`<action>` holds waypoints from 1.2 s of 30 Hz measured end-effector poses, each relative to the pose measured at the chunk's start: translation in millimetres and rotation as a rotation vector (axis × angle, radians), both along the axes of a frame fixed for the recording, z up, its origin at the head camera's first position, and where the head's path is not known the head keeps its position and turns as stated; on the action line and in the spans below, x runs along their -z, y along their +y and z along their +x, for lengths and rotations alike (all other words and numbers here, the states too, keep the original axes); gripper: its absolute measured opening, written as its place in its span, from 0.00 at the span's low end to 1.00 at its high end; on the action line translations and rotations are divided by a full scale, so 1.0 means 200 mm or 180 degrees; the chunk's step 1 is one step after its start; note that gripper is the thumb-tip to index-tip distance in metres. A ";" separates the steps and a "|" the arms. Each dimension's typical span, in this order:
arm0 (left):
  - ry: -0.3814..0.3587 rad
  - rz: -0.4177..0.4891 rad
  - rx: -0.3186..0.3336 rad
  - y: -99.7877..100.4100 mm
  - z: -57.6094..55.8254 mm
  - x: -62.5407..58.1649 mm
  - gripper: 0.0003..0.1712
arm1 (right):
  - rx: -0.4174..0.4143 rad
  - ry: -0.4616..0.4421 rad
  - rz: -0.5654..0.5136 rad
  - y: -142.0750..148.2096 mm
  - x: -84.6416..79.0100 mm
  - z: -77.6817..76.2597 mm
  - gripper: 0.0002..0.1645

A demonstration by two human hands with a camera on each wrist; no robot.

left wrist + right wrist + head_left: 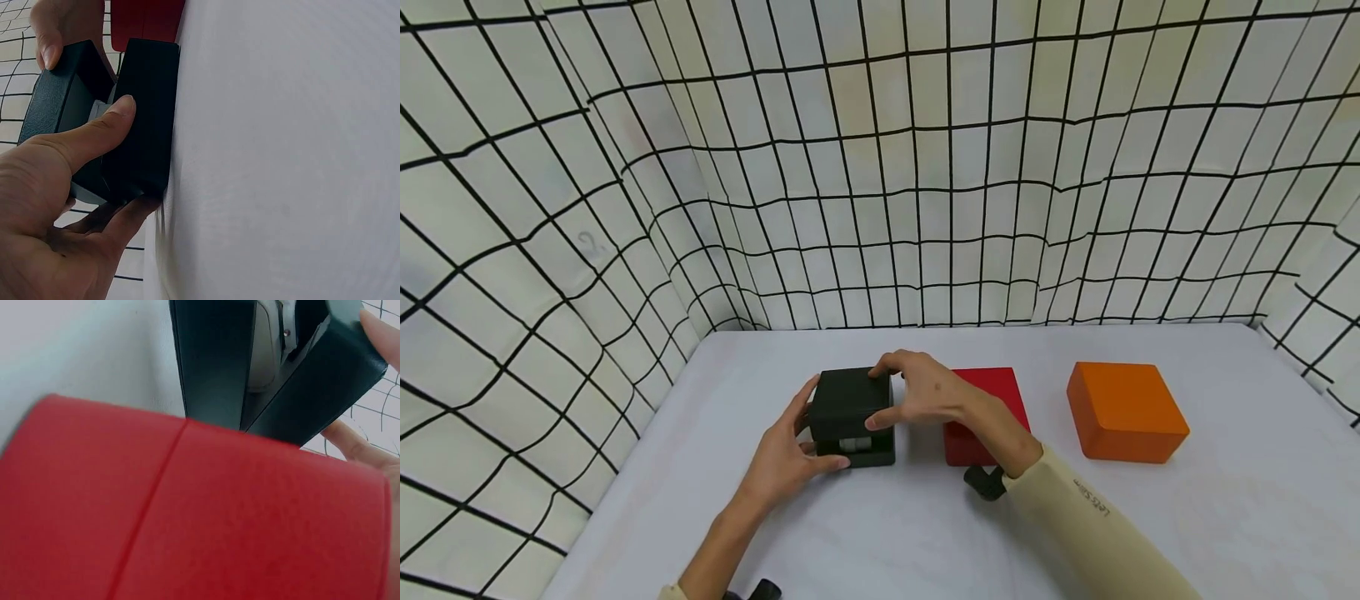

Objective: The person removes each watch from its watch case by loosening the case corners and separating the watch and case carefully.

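Head view: the black box (842,423) sits on the desk (880,542), lid (847,392) partly raised. The left hand (781,458) grips the base (876,458); the right hand (928,392), arched over, pinches the lid.

Left wrist view: the left thumb (103,134) lies across the base's front.

Right wrist view: a pale item (265,347) shows inside. I'd say the lid's being worked, up or down I can't tell; next calls for a steady base.

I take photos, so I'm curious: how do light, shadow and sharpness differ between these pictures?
Head: bright, soft shadow right of the black box; left wrist: dimmer, the white cloth looking grey; right wrist: the red box fills the foreground, its upper-left edge looking blurred.
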State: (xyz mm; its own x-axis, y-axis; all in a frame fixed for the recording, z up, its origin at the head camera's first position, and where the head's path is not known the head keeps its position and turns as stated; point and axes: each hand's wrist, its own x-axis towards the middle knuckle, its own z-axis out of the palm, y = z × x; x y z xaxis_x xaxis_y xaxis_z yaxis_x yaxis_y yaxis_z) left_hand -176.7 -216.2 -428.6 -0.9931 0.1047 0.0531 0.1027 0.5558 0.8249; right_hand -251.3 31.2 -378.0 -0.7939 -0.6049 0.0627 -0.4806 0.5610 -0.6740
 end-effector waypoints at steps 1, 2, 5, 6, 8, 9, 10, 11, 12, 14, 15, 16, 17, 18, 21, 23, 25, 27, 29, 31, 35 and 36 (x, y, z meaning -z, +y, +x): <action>-0.0001 -0.0003 -0.0001 0.00 0.00 0.00 0.72 | -0.0005 -0.0007 0.0002 0.00 0.00 0.00 0.38; -0.0003 0.0003 0.0004 0.00 0.00 0.00 0.72 | -0.0007 -0.0017 0.0013 0.00 0.00 -0.01 0.38; -0.0021 0.0026 0.0016 0.00 0.00 0.00 0.72 | 0.0009 -0.0070 -0.0001 0.00 -0.01 -0.02 0.38; -0.0018 0.0042 0.0024 0.00 0.00 0.00 0.72 | 0.0019 -0.0082 -0.0007 0.00 -0.01 -0.02 0.38; -0.0015 0.0063 0.0043 -0.01 0.00 0.00 0.72 | 0.0045 -0.0121 -0.0019 0.00 -0.01 -0.02 0.39; -0.0012 0.0075 0.0054 -0.01 0.00 0.00 0.72 | 0.0061 -0.0142 -0.0029 0.00 -0.01 -0.03 0.39; -0.0003 0.0082 0.0062 -0.01 0.00 0.00 0.72 | 0.0072 -0.0160 -0.0032 0.00 -0.01 -0.03 0.39; 0.0013 0.0092 0.0071 -0.01 0.00 0.01 0.72 | 0.0078 -0.0177 -0.0038 0.00 -0.01 -0.03 0.39; 0.0022 0.0100 0.0079 -0.01 0.00 0.01 0.72 | 0.0087 -0.0211 -0.0050 0.00 -0.01 -0.03 0.39; 0.0033 0.0096 0.0086 -0.01 0.00 0.01 0.72 | 0.0108 -0.0281 -0.0065 0.01 -0.01 -0.04 0.38; 0.0033 0.0097 0.0087 -0.01 0.00 0.01 0.72 | 0.0118 -0.0311 -0.0078 0.01 -0.02 -0.04 0.38; 0.0030 0.0097 0.0080 -0.01 0.00 0.01 0.72 | 0.0126 -0.0336 -0.0087 0.01 -0.02 -0.05 0.38; 0.0033 0.0094 0.0078 -0.01 0.00 0.01 0.72 | 0.0135 -0.0364 -0.0100 0.01 -0.02 -0.05 0.37; 0.0030 0.0089 0.0073 -0.01 0.00 0.01 0.72 | 0.0142 -0.0389 -0.0110 0.01 -0.02 -0.05 0.37; 0.0035 0.0086 0.0061 -0.01 0.00 0.01 0.72 | 0.0137 -0.0387 -0.0108 0.01 -0.03 -0.07 0.37; 0.0060 0.0071 0.0059 -0.01 -0.01 0.01 0.72 | 0.0126 -0.0383 -0.0115 0.01 -0.03 -0.07 0.37; 0.0061 0.0056 0.0052 -0.01 -0.01 0.01 0.72 | 0.0125 -0.0385 -0.0122 0.01 -0.03 -0.08 0.37; 0.0065 0.0034 0.0052 -0.01 -0.01 0.01 0.72 | 0.0135 -0.0411 -0.0133 0.01 -0.03 -0.08 0.37; 0.0056 0.0032 0.0051 -0.01 -0.01 0.01 0.72 | 0.0147 -0.0448 -0.0147 0.01 -0.03 -0.09 0.36; 0.0032 0.0035 0.0043 -0.01 -0.01 0.02 0.71 | 0.0156 -0.0464 -0.0153 0.01 -0.04 -0.09 0.36; -0.0055 0.0075 -0.0020 -0.01 -0.01 0.02 0.71 | 0.0152 -0.0476 -0.0188 0.00 -0.04 -0.10 0.35; -0.0082 0.0085 -0.0039 -0.01 -0.01 0.02 0.71 | 0.0159 -0.0483 -0.0196 0.00 -0.04 -0.11 0.35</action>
State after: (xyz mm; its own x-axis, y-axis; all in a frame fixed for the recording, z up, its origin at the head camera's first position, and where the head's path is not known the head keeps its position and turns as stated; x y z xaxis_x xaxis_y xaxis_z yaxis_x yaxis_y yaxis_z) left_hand -178.7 -218.4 -432.0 -0.9954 0.0915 0.0300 0.0745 0.5346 0.8418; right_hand -272.9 31.6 -370.8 -0.8260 -0.5632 -0.0245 -0.3433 0.5370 -0.7706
